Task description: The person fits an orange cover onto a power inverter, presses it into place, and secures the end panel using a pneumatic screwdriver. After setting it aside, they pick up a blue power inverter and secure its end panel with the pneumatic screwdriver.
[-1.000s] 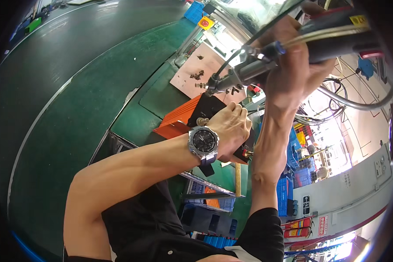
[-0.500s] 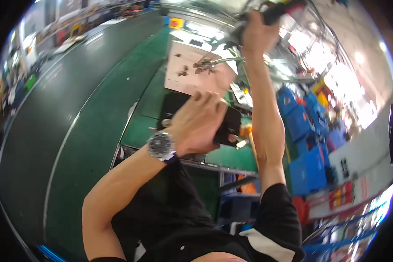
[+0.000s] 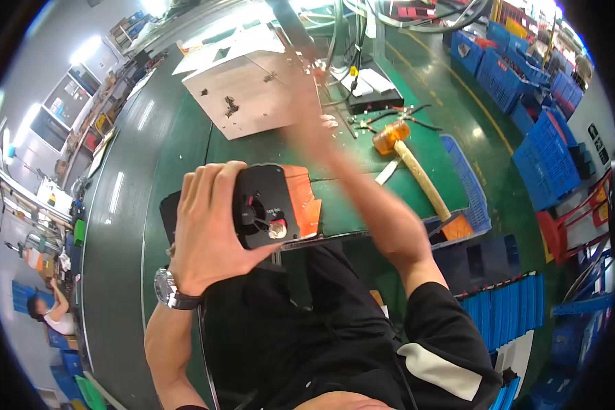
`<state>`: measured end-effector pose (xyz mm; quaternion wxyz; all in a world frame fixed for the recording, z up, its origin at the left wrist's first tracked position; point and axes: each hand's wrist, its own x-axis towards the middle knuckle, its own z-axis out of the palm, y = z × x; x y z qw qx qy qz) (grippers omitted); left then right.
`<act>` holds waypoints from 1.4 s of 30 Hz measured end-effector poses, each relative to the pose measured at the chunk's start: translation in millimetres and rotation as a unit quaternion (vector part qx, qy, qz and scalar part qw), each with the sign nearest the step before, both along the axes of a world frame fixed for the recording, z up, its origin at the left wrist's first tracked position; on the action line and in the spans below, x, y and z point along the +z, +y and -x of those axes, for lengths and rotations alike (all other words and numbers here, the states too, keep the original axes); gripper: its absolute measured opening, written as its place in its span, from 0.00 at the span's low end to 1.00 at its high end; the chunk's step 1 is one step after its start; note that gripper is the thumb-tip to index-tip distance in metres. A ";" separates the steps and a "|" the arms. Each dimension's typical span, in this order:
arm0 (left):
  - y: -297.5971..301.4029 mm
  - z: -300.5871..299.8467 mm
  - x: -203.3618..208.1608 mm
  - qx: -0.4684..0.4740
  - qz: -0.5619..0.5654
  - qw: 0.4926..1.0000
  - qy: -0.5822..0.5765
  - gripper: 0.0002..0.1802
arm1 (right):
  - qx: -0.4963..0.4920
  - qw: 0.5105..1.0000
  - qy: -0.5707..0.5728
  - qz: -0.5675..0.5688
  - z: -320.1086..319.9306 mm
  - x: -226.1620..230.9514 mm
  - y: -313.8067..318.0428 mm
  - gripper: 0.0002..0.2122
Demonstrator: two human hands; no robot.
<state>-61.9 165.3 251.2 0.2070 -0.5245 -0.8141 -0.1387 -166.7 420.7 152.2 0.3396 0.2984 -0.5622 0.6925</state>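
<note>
My left hand [image 3: 208, 225], with a watch on its wrist, is closed over a black flat casing [image 3: 260, 188]. Its fingers reach over the top and the thumb lies along the near edge. The casing rests near the bench's front edge and shows a round opening and a shiny round metal spot. An orange piece [image 3: 303, 198] lies against its right side. My right hand [image 3: 304, 96] is smeared by motion in front of a pale board. A dark, elongated tool [image 3: 290, 27] rises just beyond it; whether my fingers grip it cannot be made out.
A pale board [image 3: 246, 92] with dark bits lies on the green bench [image 3: 348, 212]. To the right are a mallet [image 3: 420, 178] with an amber head, several pliers [image 3: 383, 119] and a blue basket [image 3: 468, 181]. Blue crates [image 3: 547, 160] stand beyond. Someone sits far left.
My right hand has come down and to the left from its raised spot, where it gripped the dark tool. The view has shifted; my left hand remains on the black casing.
</note>
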 end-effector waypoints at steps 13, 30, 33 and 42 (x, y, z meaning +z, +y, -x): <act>-9.8 -1.8 -4.0 0.012 -0.017 1.000 0.022 0.52 | -0.306 0.929 0.148 -0.149 53.0 152.3 -68.6 0.33; -10.4 27.1 2.3 -0.010 -0.015 1.000 -0.007 0.51 | -0.440 0.891 -0.059 -0.094 33.3 162.2 -30.4 0.30; -12.0 37.9 8.1 -0.004 -0.021 1.000 -0.008 0.51 | -0.399 0.910 0.085 -0.079 -32.1 196.8 -42.0 0.24; -0.4 51.2 18.9 0.022 0.021 0.998 -0.056 0.54 | -0.319 0.921 0.200 -0.097 -126.2 253.9 -87.8 0.17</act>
